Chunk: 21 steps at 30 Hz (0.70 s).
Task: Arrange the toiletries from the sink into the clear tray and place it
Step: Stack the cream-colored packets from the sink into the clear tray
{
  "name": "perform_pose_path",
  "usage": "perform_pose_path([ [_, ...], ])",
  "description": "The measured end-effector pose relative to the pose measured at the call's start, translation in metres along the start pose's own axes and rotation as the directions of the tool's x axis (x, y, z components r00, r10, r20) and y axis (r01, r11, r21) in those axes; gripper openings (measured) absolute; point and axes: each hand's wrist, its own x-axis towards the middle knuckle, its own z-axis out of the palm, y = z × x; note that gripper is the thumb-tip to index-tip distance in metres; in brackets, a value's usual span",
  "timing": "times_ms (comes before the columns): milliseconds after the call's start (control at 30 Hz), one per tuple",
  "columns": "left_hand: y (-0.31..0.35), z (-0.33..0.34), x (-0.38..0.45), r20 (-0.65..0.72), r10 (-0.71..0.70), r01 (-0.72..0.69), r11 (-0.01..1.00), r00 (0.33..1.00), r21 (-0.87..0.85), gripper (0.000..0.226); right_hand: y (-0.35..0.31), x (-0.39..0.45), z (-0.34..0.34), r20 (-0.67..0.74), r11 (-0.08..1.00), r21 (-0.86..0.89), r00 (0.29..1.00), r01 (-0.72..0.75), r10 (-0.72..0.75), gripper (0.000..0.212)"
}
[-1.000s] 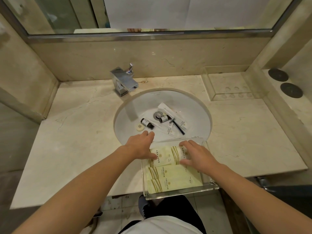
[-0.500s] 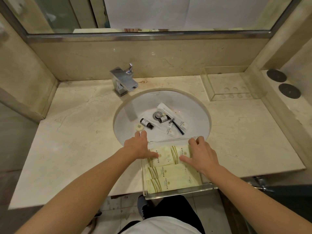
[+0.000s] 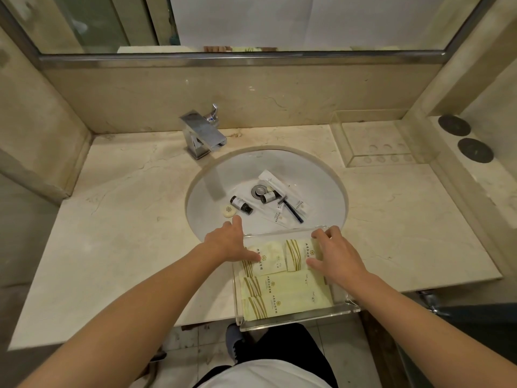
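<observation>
Head view: our left hand and right hand lie flat, fingers straight, pressing packets in the tray; we should square them, sparing room for the sink items.

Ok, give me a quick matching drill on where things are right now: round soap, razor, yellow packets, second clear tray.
Things:
1. round soap
2. razor
3. yellow packets
4. second clear tray

Places:
A. inside the near clear tray
B. back right of the counter
C. left side of the sink basin
D. right of the drain, in the basin

Pairs: 1-C, 2-D, 3-A, 4-B
</observation>
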Motion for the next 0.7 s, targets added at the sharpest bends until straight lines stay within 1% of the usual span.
perform_pose_path([
  [233,-0.001,0.0,0.0,-0.008,-0.002,0.002,0.999,1.0,-0.039,0.098,-0.001,-0.001,-0.002,0.01,1.0,-0.003,1.0,0.016,-0.016,0.055],
  [500,-0.004,-0.005,-0.001,-0.012,0.008,-0.009,0.995,1.0,-0.099,0.09,-0.007,-0.003,0.002,0.015,1.0,0.022,1.0,-0.006,0.006,0.061],
  [700,-0.005,-0.005,-0.001,-0.013,0.002,-0.003,0.996,1.0,-0.088,0.09,-0.01,-0.003,0.0,-0.013,1.0,0.007,1.0,-0.027,0.027,0.065],
])
